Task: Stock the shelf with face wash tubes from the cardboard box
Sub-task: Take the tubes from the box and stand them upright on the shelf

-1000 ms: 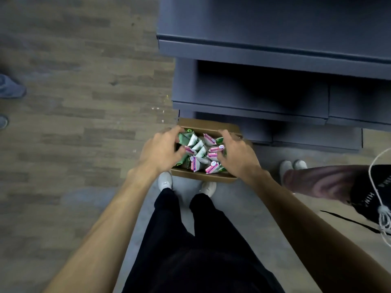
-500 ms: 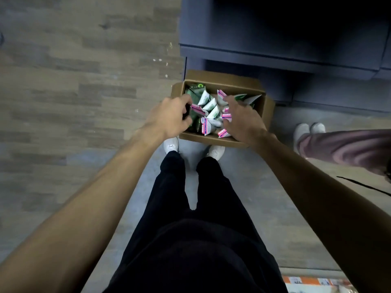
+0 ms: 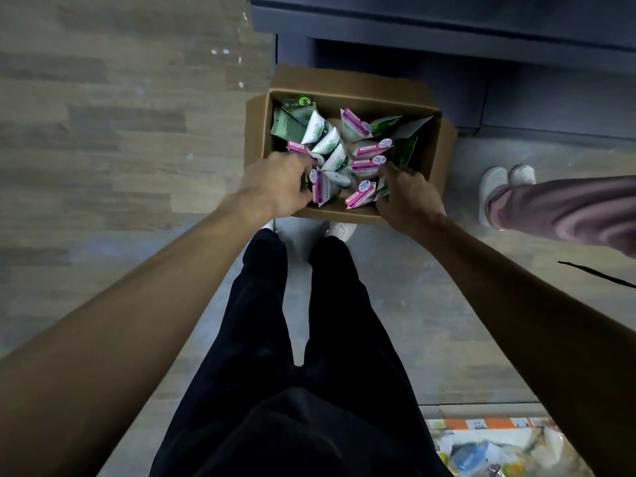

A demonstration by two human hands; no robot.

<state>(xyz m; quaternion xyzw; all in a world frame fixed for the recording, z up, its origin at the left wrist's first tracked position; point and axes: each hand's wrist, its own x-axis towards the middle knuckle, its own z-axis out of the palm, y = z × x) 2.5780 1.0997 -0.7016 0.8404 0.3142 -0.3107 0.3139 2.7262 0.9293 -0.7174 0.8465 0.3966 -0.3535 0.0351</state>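
Hands [image 3: 275, 187] and [image 3: 409, 197] reach, grips unclear, into cardboard box [image 3: 347, 82] still heaped with face wash tubes [image 3: 364, 166]; shelf [image 3: 447, 32] apparently unstocked.

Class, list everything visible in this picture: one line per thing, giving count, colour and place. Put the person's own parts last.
box: one, brown cardboard, open, on the floor before the shelf.
tubes: many, jumbled, white-green and white-pink, inside the box.
shelf: one, dark grey, top right.
floor: wood-look grey-brown planks.
bystander's shoes: two, white, right of the box.
bystander's leg: mauve trousers, right edge.
packaged goods: orange-labelled, bottom right.
left hand: among tubes at the box's near left.
right hand: on tubes at the box's near right.
own legs: black trousers, white shoes.
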